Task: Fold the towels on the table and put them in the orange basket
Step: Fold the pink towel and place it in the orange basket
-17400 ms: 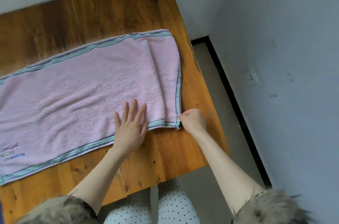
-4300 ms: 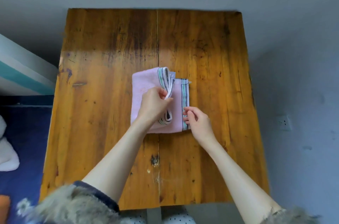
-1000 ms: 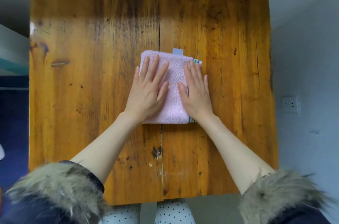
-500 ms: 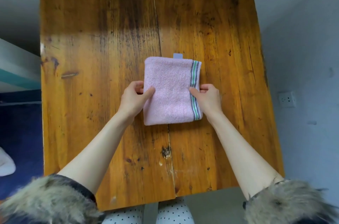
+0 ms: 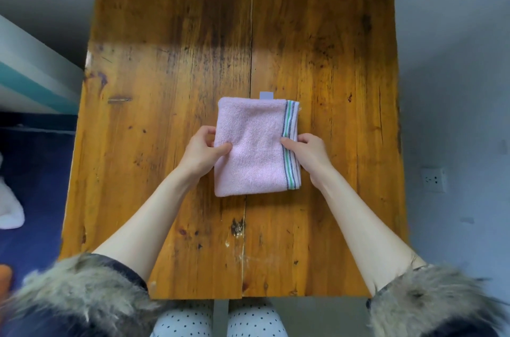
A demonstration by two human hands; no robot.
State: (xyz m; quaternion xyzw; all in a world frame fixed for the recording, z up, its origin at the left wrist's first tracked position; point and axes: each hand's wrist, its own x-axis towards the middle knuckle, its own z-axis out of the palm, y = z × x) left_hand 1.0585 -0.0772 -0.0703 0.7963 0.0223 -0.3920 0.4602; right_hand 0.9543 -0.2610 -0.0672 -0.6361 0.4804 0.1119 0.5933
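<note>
At the far left, around 9 o'clock, I see a white-and-teal ledge [image 5: 33, 80] above dark blue floor [image 5: 36, 185], with a white bundle [image 5: 9, 207] at the frame edge and a sliver of something orange [image 5: 5, 277] at 8 o'clock; too little shows to say what it is. The wooden table [image 5: 154, 66] fills the middle, its left edge running from 11 down to 7 o'clock, with wide bare wood on that side. My left hand [image 5: 202, 150] grips the left edge of the folded pink towel [image 5: 251, 146], thumb on top, fingers curled under the fold. The towel lies near the table's centre, a small tag [image 5: 266, 95] poking out at its 12 o'clock edge and a striped border [image 5: 289, 143] down its right side. My right hand [image 5: 310, 153] pinches that striped edge, thumb over, fingers tucked beneath. Bare wood spreads beyond it to the table's right edge at 3 o'clock. Past that sits a grey wall with a socket [image 5: 434, 179]. Fur cuffs [image 5: 82, 289] frame the bottom corners.
</note>
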